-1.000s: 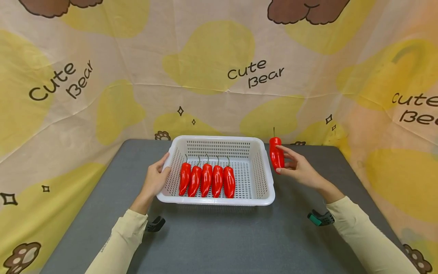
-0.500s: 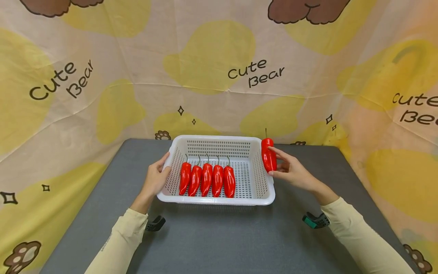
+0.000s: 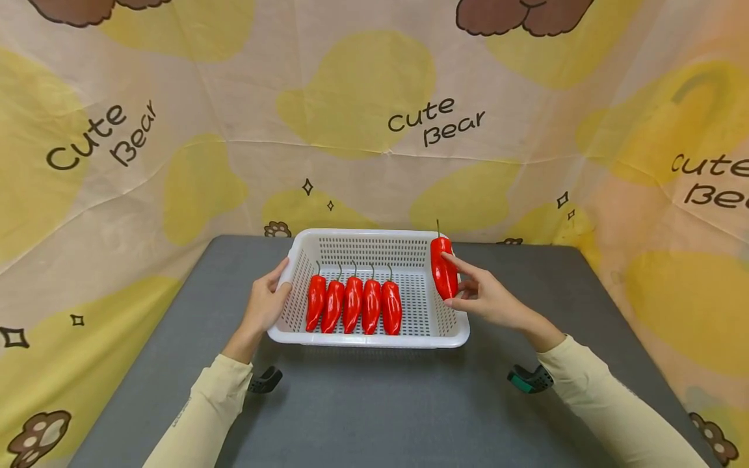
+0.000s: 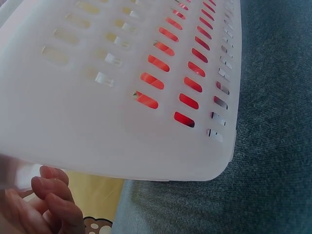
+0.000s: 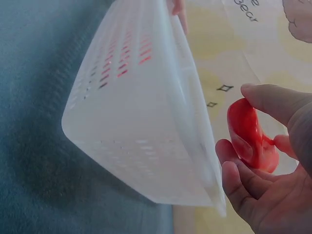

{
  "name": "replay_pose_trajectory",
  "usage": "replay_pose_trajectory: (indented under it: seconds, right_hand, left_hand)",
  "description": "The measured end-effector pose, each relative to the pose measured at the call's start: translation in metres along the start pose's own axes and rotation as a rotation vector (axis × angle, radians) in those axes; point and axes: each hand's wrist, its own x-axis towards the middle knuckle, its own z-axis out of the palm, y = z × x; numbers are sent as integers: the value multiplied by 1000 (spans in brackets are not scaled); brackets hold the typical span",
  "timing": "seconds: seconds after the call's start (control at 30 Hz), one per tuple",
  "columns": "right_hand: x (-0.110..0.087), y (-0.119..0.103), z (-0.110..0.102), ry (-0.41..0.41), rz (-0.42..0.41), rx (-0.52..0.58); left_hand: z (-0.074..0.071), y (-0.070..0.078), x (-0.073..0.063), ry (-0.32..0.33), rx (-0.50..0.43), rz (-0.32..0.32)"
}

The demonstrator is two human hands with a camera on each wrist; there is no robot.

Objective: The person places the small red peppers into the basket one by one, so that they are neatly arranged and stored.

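My right hand (image 3: 488, 297) pinches a glossy red chili pepper (image 3: 444, 268) between thumb and fingers, its thin green stem pointing up. In the head view this pepper overlaps the right wall of a white perforated basket (image 3: 374, 341); the right wrist view has the pepper (image 5: 247, 134) just above the rim. With thumb and fingers my left hand (image 3: 266, 302) grips the left rim of the basket. Inside, several red peppers (image 3: 353, 305) lie side by side in a row toward the left, stems away from me. Their red shows through the slots in the left wrist view.
The basket stands on a dark grey table (image 3: 374, 403). A yellow and cream cloth (image 3: 351, 117) with bear prints hangs behind and along both sides. Bare basket floor (image 3: 415, 299) lies right of the row. Dark bands (image 3: 529, 378) sit at both wrists.
My right hand has carried its pepper leftward, from beside the basket to over its right side. The left hand, the basket and the row of peppers have stayed in place.
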Motion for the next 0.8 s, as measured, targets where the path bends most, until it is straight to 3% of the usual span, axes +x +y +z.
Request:
replay_pose_trajectory:
  seconds: [0.27,0.53,0.67,0.8]
  right_hand:
    - [10,-3,18,-33,-38,-15]
    - [19,-5,34,56,-15,-94]
    - [24,-7,38,-23,-1,-137]
    - [32,-10,43,-166,-21,-238]
  left_hand:
    - [0,0,0,4,13,3]
    - [1,0,1,-2,7,3]
    - [1,-1,2,-1,1,8]
    - [0,-2,2,2,1,7]
